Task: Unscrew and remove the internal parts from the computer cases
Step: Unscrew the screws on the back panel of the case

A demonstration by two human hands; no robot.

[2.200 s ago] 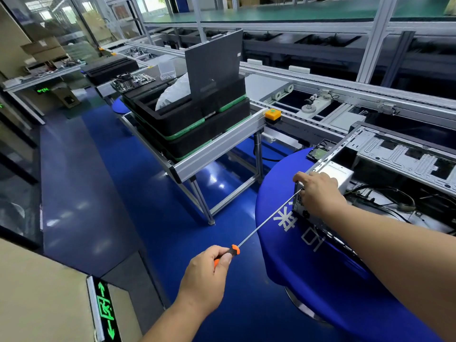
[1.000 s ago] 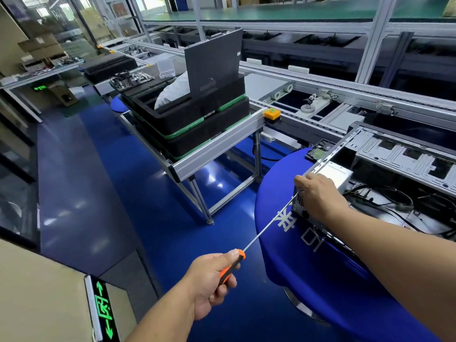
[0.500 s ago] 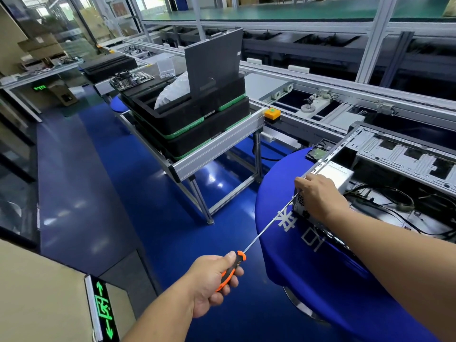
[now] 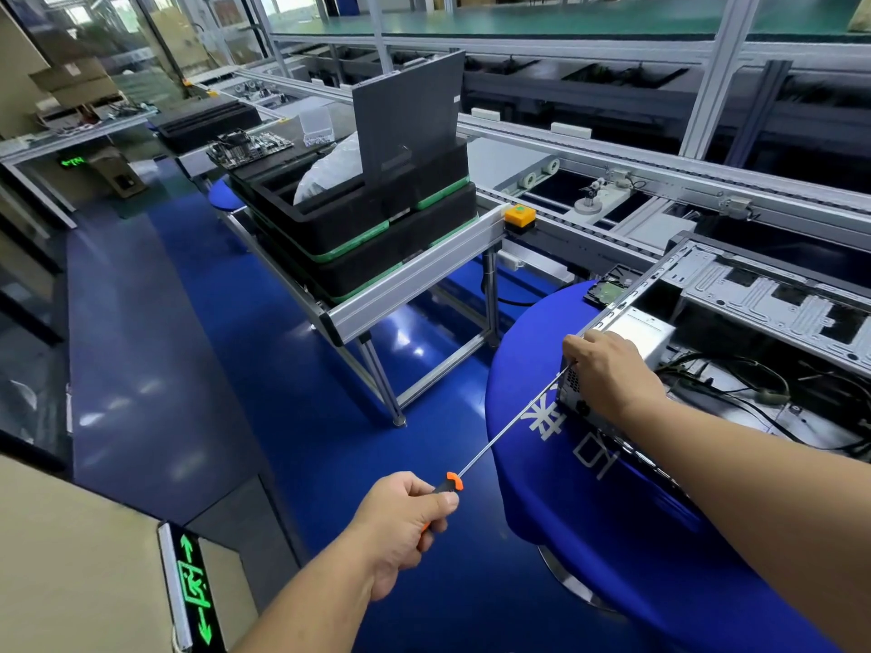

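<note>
While our right hand [image 4: 612, 377] keeps steadying the computer case [image 4: 735, 351], our left hand [image 4: 400, 525], clenching the screwdriver [image 4: 509, 428], has rolled over: the rear screw is likely loosening.

We cannot see the tip of the screwdriver [image 4: 506, 428]: it goes behind the fingers of the right hand [image 4: 608, 377], so the screw is hidden too. The left hand [image 4: 405, 525] covers most of the handle. The computer case [image 4: 735, 351] runs off the right edge. We cannot read the white characters on the blue cloth [image 4: 589, 511], partly hidden by the right forearm.
</note>
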